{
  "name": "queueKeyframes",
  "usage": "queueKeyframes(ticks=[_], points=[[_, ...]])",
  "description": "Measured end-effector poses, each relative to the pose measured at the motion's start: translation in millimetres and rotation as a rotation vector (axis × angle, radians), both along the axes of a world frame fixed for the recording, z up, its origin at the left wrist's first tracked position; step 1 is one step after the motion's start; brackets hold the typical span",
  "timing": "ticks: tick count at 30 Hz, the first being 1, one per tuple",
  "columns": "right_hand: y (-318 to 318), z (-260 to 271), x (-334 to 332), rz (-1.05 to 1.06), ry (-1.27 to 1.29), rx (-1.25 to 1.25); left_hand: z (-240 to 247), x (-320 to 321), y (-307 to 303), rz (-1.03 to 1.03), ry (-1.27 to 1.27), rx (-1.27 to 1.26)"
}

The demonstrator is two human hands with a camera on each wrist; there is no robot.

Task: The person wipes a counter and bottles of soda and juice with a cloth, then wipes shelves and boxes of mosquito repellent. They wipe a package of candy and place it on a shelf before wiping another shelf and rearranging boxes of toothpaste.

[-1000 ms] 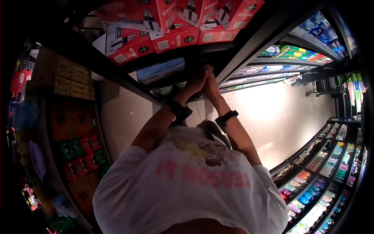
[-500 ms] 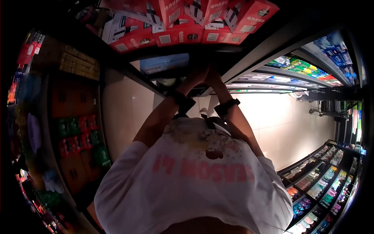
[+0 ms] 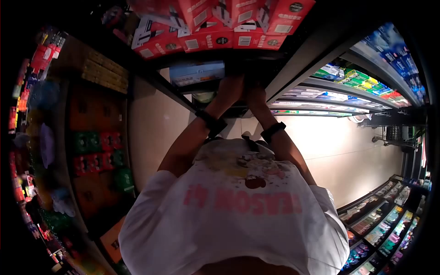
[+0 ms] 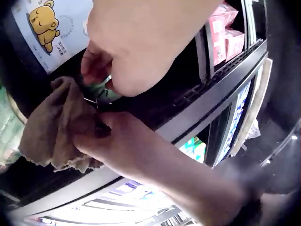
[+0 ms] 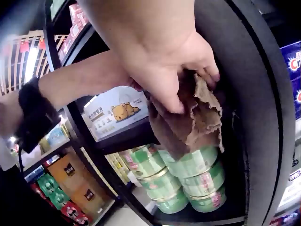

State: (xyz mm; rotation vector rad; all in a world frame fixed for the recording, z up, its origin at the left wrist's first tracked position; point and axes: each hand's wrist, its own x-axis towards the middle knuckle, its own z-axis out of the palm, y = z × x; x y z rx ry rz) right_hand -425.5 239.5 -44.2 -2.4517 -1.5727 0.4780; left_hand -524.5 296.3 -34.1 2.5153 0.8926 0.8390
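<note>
Dark shop shelf (image 4: 221, 94), red boxes (image 3: 208, 42) above, bear-printed box (image 5: 107, 117) nearby, green tins (image 5: 203, 181) partly behind brown cloth (image 5: 175, 129), right hand (image 5: 171, 66) pinching it, grip unclear for left hand (image 4: 129, 54).

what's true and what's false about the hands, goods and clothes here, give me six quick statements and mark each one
1. The right hand grips a brown cloth. True.
2. The tins just below the cloth are red. False: the tins are green.
3. A pale box bears a picture of a yellow bear. True.
4. The person's shirt is plain black. False: the shirt is white with pink lettering.
5. Red boxes show at the top of the head view. True.
6. A shopping cart stands at the left edge of the head view. False: the shopping cart is toward the right edge.
</note>
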Motion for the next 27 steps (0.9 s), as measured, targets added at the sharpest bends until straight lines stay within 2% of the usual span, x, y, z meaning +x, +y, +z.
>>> queueKeyframes(ticks=[1,3,5,7,8,10,11,12,13,15,16,18,19,21,23,25,27], points=[[2.4,-7.6,3.4,-0.011,0.005,0.013,2.2,5.6,8.0,-0.031,0.059,0.014],[8.3,-37.0,14.7,0.072,-0.157,0.246,-26.0,15.1,25.4,-0.032,0.064,-0.034],[8.5,-43.7,18.7,0.034,-0.126,0.259,-46.8,23.5,39.2,-0.033,0.066,-0.07],[5.4,-42.6,19.8,-0.006,-0.086,0.271,-43.7,28.9,43.1,-0.019,0.103,0.154],[1.6,-41.1,19.3,-0.008,-0.041,0.261,-33.1,37.3,46.3,0.019,0.382,-0.021],[-2.4,-33.2,21.2,-0.008,0.004,0.258,-16.8,38.1,43.3,-0.002,0.466,-0.055],[-3.0,-23.6,22.6,0.056,0.029,0.13,-13.2,35.5,39.5,-0.018,0.547,-0.103],[-4.6,-15.1,22.2,0.123,0.056,0.0,-11.8,30.9,31.7,0.002,0.449,0.018],[-7.1,-10.2,19.3,0.123,0.058,0.004,-32.9,28.6,37.7,0.004,0.452,0.022],[-12.1,-4.9,12.0,0.01,0.067,0.141,-96.4,20.7,53.9,-0.071,-0.487,-0.786],[-11.8,-8.8,9.1,0.014,0.064,0.138,-86.7,15.1,51.9,-0.068,-0.492,-0.787],[-5.7,-24.4,7.4,-0.01,0.004,0.174,-42.0,-3.0,38.3,-0.235,-0.329,-0.5],[-6.5,-28.6,6.3,0.011,-0.014,0.183,-22.1,-13.0,29.2,-0.222,-0.352,-0.486],[-8.5,-33.1,1.7,0.014,-0.251,0.524,11.3,-34.3,6.8,-0.23,0.027,-0.043],[5.6,-37.2,12.0,0.106,-0.084,0.579,20.0,-45.2,-10.7,-0.191,-0.122,0.03],[14.1,-33.3,18.7,0.152,0.01,0.554,41.3,-56.2,-16.4,-0.28,-0.078,-0.141],[14.4,-33.1,18.6,0.19,0.202,0.434,69.8,-67.7,-26.1,-0.242,-0.083,-0.194]])
